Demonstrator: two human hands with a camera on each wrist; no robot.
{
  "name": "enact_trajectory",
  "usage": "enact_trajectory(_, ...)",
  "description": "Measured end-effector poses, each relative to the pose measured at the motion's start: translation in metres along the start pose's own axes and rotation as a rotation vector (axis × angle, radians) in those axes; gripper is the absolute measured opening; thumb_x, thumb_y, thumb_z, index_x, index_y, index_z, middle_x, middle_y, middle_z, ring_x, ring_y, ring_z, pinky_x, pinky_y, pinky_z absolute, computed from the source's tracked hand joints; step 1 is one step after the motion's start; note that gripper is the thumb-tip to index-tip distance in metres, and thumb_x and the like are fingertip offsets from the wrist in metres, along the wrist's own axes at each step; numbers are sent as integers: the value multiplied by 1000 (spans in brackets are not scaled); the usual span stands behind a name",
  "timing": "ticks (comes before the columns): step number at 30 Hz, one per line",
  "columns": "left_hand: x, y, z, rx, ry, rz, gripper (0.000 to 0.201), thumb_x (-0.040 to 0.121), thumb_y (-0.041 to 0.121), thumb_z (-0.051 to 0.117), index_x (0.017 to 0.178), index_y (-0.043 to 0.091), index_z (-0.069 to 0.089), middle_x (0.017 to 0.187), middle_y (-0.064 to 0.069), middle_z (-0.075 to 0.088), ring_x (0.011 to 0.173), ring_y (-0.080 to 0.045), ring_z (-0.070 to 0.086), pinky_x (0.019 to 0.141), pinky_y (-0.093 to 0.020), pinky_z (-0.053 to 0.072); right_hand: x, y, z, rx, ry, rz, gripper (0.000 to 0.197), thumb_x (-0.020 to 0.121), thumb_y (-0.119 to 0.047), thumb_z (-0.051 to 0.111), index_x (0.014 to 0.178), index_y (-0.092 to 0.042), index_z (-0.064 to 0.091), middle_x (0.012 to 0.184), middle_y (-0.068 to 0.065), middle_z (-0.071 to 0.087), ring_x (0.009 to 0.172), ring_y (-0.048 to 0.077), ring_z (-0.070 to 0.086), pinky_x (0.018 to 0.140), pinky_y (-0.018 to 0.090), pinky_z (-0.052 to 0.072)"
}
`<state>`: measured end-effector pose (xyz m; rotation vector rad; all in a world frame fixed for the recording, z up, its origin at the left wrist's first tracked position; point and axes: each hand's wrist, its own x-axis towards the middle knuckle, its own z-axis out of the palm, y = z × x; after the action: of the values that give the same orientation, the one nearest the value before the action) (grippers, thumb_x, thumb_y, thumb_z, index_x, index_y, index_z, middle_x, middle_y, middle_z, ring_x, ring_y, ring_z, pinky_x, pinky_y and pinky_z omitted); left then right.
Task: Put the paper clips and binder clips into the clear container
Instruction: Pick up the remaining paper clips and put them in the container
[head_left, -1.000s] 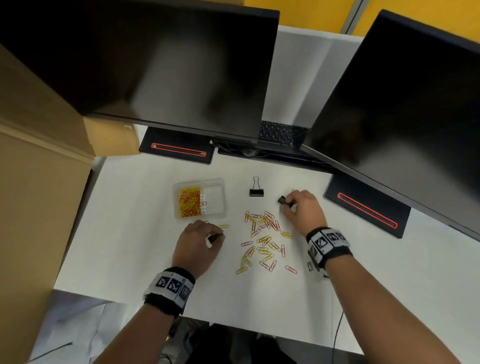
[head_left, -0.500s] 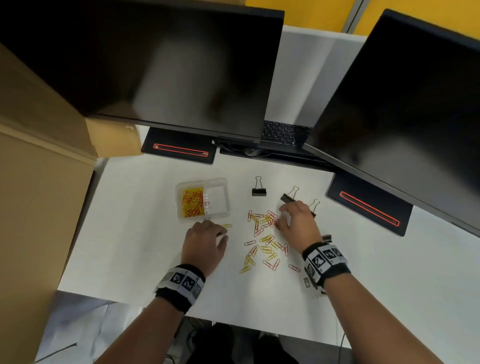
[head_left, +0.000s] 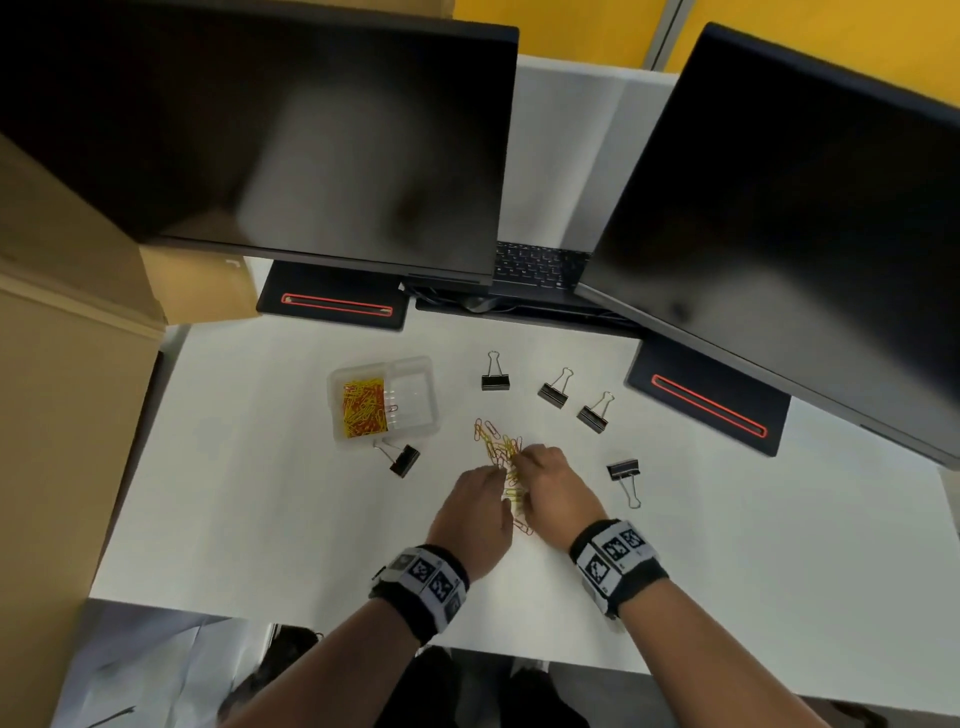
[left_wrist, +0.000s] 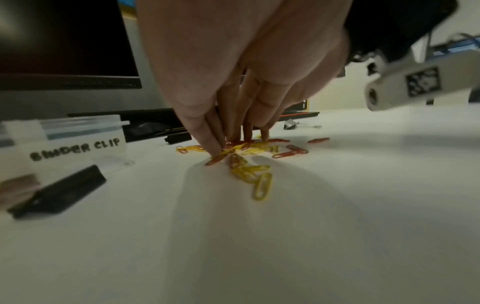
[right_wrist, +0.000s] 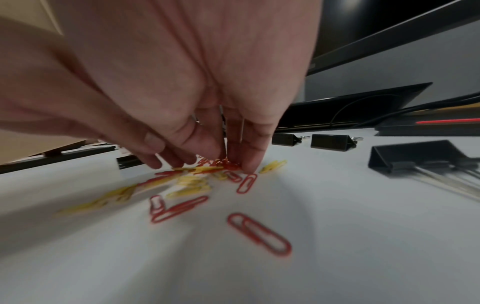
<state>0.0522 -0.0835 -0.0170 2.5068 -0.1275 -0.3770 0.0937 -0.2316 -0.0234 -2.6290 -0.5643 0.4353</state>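
My left hand (head_left: 475, 512) and right hand (head_left: 553, 486) rake the loose paper clips (head_left: 498, 441) together on the desk (head_left: 260, 493) — fingers extended, gripping nothing. Best to bunch tightly, then scoop toward the clear container (head_left: 384, 397) — binder clips (head_left: 553, 389) lie apart.

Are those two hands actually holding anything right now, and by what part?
Nothing is lifted. Both the left hand and right hand have their fingertips down on the loose paper clips on the table, apparently gathering them; whether any clip is pinched cannot be told.
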Motion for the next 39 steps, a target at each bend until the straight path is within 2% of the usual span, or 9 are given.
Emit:
enact_trajectory(3,10,-1,-5,-26,55,59,47,92,12,51,139,13,50,138,-6,53,130,-20,45,111,-32,38,-19,3,4,50,54,-13,44,78,3,54,119,-8,61,114,8,58,108,24,52,93,28,47)
enact_trajectory(9,70,-6,-22,174,-11,-85,62,93,22,50,150,10,30,157,-9,27,143,-26,25,116,-40,28,-4,25,-15,76,117,159,59,81,5,53,139,-3,45,139,14,48,131,27,39,108,19,22)
enact_trajectory(14,56,-3,-10,181,-121,5,54,90,13,49,144,13,43,150,-6,33,133,-27,32,107,-40,33,6,13,-11,22,52,114,51,77,5,56,127,-2,55,130,14,53,119,32,46,102,36,43)
enact_trajectory(18,27,2,3,53,-118,61,49,92,18,50,141,18,47,144,-2,43,130,-25,39,108,-40,34,-19,5,5,93,111,88,43,81,3,56,123,-6,61,123,12,57,116,27,50,98,22,39)
enact_trajectory(22,13,-6,0,43,2,-169,62,91,34,53,149,22,34,155,1,28,142,-21,23,114,-44,28,-45,16,6,101,230,231,55,73,12,58,126,-1,58,129,19,55,121,35,49,105,28,31)
enact_trajectory(25,13,-12,-2,55,17,-256,62,91,35,55,148,18,36,151,-2,29,137,-23,28,110,-41,33,-53,17,10,102,210,349,56,71,11,58,126,0,57,131,21,53,121,39,45,104,34,33)
enact_trajectory(30,15,-7,2,-119,-3,-61,54,90,22,61,142,14,47,139,-4,43,128,-22,41,110,-32,36,-49,1,15,326,177,295,53,78,8,50,128,-8,56,124,9,52,116,23,48,99,15,30)
enact_trajectory(34,12,-23,-6,10,27,-58,69,78,46,72,140,24,49,131,3,45,119,-17,43,102,-36,43,-50,13,11,342,236,326,44,86,-13,65,129,-11,55,121,5,52,112,21,52,96,20,38)
enact_trajectory(39,18,-22,1,56,-92,-54,76,72,45,80,139,29,49,127,5,42,116,-14,41,93,-30,47,-37,17,14,161,39,285,72,77,-35,77,137,-9,47,121,11,48,113,26,45,95,31,42)
